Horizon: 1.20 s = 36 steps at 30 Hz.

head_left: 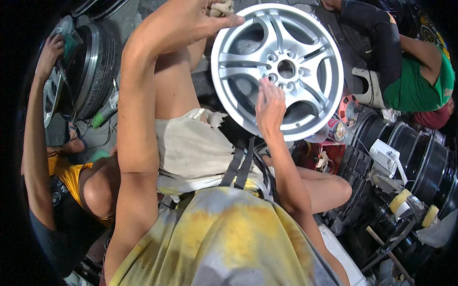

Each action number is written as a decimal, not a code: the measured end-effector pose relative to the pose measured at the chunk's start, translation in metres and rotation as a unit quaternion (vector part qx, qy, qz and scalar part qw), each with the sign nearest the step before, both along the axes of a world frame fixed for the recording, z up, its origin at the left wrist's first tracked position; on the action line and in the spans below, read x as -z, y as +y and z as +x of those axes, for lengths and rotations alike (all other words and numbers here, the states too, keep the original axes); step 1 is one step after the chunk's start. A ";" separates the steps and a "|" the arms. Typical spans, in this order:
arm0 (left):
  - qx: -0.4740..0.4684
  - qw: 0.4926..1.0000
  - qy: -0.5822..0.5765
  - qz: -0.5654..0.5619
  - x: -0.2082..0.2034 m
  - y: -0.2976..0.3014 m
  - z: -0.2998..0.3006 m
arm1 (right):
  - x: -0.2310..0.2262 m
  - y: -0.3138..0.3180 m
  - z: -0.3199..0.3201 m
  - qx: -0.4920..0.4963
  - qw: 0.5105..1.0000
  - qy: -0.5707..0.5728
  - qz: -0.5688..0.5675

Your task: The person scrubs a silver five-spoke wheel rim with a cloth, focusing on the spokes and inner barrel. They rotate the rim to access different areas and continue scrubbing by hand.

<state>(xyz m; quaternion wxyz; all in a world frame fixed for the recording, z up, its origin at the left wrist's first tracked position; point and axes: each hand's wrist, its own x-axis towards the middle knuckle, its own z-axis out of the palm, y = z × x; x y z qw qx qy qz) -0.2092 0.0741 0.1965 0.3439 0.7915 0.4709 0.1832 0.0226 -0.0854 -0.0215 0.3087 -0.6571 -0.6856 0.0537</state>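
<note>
A silver spoked alloy wheel (pixel 310 52) faces me, tilted up in front of my knees. My left hand (pixel 214 20) is at its upper left edge, with the thumb reaching onto the rim. A crumpled beige rag (pixel 221 7) is bunched in that hand's curled fingers, partly cut off by the top of the picture. Against the wheel's face, just below left of the centre bore, my right hand (pixel 271 102) lies with fingers stretched out toward the bolt holes. Nothing shows in the right hand.
At left, a co-worker's hand (pixel 51 50) holds a green power tool (pixel 71 44) by a tyre (pixel 98 71). A green-and-grey grinder (pixel 106 109) lies on the floor. Another person in a green shirt (pixel 422 88) sits at upper right. Black rims (pixel 415 148), a can (pixel 337 129) and a red tray (pixel 329 155) stand at right.
</note>
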 end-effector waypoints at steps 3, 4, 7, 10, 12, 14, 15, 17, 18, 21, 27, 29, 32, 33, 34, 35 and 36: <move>0.033 0.999 -0.005 -0.017 0.004 -0.003 0.011 | 0.008 0.021 0.009 0.007 1.000 0.004 -0.004; 0.045 0.999 -0.010 -0.021 0.004 -0.003 0.010 | 0.002 0.029 0.013 -0.008 0.998 0.037 -0.044; 0.044 0.997 -0.057 0.006 0.012 -0.001 -0.004 | -0.015 0.048 0.038 -0.066 0.994 0.051 -0.071; 0.015 0.999 -0.052 -0.002 0.009 -0.004 -0.007 | -0.015 0.066 0.057 -0.102 0.993 -0.047 0.022; 0.014 0.999 -0.026 -0.020 0.006 -0.003 -0.004 | 0.000 0.065 0.059 -0.168 0.979 -0.114 0.013; 0.037 0.999 -0.007 -0.038 0.005 0.001 -0.001 | 0.006 0.065 0.069 -0.217 0.963 -0.162 0.002; 0.020 0.999 -0.011 -0.038 0.006 0.001 -0.004 | 0.002 0.059 0.076 -0.238 0.955 -0.175 -0.010; -0.013 0.999 -0.022 -0.036 0.003 -0.003 -0.014 | -0.010 0.058 0.080 -0.284 0.938 -0.195 -0.022; -0.024 0.999 -0.032 -0.035 0.006 -0.003 -0.016 | -0.019 0.060 0.081 -0.286 0.941 -0.172 -0.053; -0.034 0.998 -0.006 -0.060 0.005 -0.006 -0.021 | -0.031 0.060 0.073 -0.224 0.968 -0.083 -0.081; -0.036 0.996 0.017 -0.083 -0.009 -0.007 -0.021 | 0.007 0.045 -0.007 -0.025 0.997 0.060 -0.035; -0.017 0.999 0.005 -0.045 -0.003 -0.005 -0.024 | 0.019 0.058 -0.024 -0.012 0.998 0.057 0.016; 0.029 0.999 -0.020 0.026 0.029 -0.004 -0.029 | 0.025 0.102 -0.015 0.036 0.997 0.049 0.041; 0.029 0.999 -0.017 0.021 0.026 -0.001 -0.029 | 0.019 0.116 -0.012 0.053 0.996 0.048 0.050; 0.030 0.999 -0.015 0.016 0.024 0.000 -0.030 | 0.016 0.112 -0.015 0.062 0.996 0.056 0.021; 0.023 1.000 -0.003 0.007 0.024 0.000 -0.031 | 0.012 0.099 -0.022 0.071 0.995 0.064 -0.007; 0.009 1.000 0.010 0.003 0.022 -0.001 -0.033 | 0.004 0.089 -0.033 0.073 0.994 0.073 -0.030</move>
